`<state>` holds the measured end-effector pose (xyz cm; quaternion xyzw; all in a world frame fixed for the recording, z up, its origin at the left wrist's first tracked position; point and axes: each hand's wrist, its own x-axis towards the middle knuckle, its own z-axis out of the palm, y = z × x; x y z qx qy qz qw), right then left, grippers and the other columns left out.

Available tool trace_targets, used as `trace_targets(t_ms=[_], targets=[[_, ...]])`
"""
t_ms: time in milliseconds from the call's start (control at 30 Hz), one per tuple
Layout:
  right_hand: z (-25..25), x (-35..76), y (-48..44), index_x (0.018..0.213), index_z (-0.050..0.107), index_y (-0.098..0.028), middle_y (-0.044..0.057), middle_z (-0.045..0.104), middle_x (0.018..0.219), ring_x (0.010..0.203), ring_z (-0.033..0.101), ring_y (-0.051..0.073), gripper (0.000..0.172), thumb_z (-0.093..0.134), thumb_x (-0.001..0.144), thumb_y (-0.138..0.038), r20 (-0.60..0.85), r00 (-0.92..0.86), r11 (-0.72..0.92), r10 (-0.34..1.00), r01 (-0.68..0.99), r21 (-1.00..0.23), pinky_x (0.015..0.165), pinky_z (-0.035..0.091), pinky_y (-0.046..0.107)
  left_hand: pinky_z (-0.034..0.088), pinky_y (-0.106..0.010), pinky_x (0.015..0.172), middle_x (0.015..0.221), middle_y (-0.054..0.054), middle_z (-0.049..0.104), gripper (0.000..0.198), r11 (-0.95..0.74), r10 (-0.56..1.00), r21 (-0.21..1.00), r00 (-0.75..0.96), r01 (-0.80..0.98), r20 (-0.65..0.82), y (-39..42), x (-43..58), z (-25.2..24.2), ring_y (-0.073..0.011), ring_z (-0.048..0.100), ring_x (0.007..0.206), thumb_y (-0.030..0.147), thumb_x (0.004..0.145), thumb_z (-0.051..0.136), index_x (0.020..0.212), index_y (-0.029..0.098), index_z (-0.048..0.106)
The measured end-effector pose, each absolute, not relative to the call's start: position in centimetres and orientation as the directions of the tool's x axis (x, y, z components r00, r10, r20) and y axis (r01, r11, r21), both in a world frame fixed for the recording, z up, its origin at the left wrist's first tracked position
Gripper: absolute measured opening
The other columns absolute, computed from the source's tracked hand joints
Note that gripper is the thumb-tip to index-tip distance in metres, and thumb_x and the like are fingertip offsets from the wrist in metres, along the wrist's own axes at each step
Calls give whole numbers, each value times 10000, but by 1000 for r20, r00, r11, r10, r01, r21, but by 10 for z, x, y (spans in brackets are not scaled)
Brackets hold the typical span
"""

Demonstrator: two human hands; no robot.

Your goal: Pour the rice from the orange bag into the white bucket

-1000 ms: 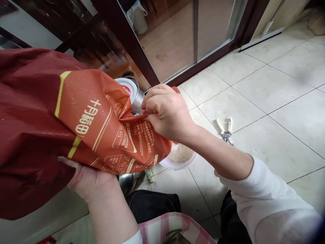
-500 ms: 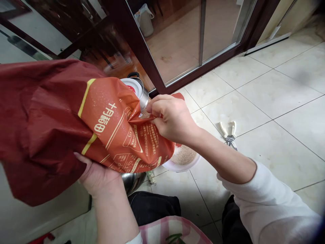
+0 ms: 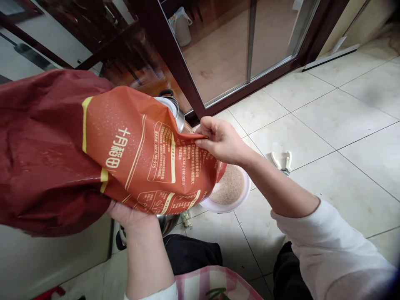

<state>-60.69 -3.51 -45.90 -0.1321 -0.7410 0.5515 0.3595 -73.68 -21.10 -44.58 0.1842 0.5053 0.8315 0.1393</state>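
Note:
A large red and orange bag [image 3: 93, 150] with yellow lines and printed text is tipped on its side above the floor. My left hand [image 3: 126, 214] cups it from below, fingers hidden under it. My right hand [image 3: 220, 139] pinches the upper edge of the bag's mouth. Just under the mouth sits a white bowl [image 3: 242, 198] holding pale grain. A steel pot [image 3: 165, 223] stands on the floor beneath the bag, mostly hidden.
A lidded metal pot [image 3: 173, 106] peeks out behind the bag. Scissors with cream handles [image 3: 281, 160] lie on the tiled floor to the right. A dark-framed sliding glass door [image 3: 243, 79] runs behind. My knees and a pink checked apron fill the bottom.
My right hand has moved from a bunched grip to pinching the flattened bag edge. The bag has smoothed out and more of the bowl of grain shows.

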Motion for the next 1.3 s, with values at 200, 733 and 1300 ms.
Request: trace_targets(t_ms=[200, 733, 1300], targets=[[-472, -606, -24, 689, 344, -227, -69, 374, 662, 620, 385, 95, 353, 691, 712, -165, 367, -725, 331, 582, -200, -922, 585, 362, 270, 364, -371, 1147, 1267, 60, 668, 335, -461, 452, 885, -876, -68, 168, -209, -728, -448, -225, 385, 1395, 476, 808, 506, 997, 281, 703], [-474, -605, -30, 754, 609, -178, -32, 585, 733, 695, 546, 121, 148, 729, 666, -179, 340, -808, 311, 481, -205, -928, 649, 428, 249, 354, -434, 1146, 1280, 38, 654, 402, -445, 489, 888, -862, -116, 132, -215, -739, -450, -234, 402, 1377, 490, 841, 441, 1119, 298, 658], [-458, -606, -57, 677, 631, -204, 2, 613, 737, 717, 560, 159, 101, 619, 647, -109, 408, -586, 357, 700, -208, -911, 646, 480, 287, 316, -383, 1168, 1370, 7, 599, 425, -482, 347, 876, -921, -11, 179, -218, -757, -457, -226, 384, 1398, 505, 850, 458, 1123, 259, 670]])
